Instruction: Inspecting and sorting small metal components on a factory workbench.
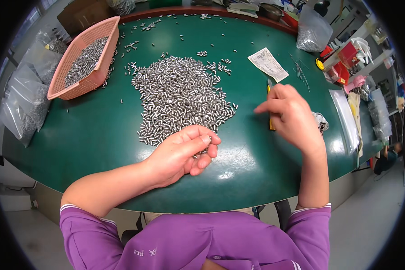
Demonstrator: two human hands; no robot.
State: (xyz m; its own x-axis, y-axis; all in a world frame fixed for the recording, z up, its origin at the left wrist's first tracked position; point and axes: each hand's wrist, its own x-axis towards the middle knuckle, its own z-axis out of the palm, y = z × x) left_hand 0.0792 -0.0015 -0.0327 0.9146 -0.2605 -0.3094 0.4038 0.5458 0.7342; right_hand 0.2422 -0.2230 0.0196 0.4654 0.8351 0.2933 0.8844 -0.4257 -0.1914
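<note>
Pins (pixel 180 96): shiny bare metal, smooth
Tabletop (pixel 90 135): glossy green, smooth, reflecting light
Basket (pixel 83 85): pink perforated plastic, matt
Slip (pixel 268 64): matt white paper
Bags (pixel 312 29): clear glossy plastic film

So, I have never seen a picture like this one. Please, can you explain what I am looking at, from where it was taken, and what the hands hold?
There is no machine: a person in a purple shirt works with two bare hands. The one picture comes from a wide camera worn on the head, looking down, so straight edges bend. On the green table lies a big heap of small metal pins; a pink basket at the left holds more. The left hand is cupped around a few pins. The right hand hovers, blurred, above a yellow tool; whether it holds anything, I cannot tell.
</note>
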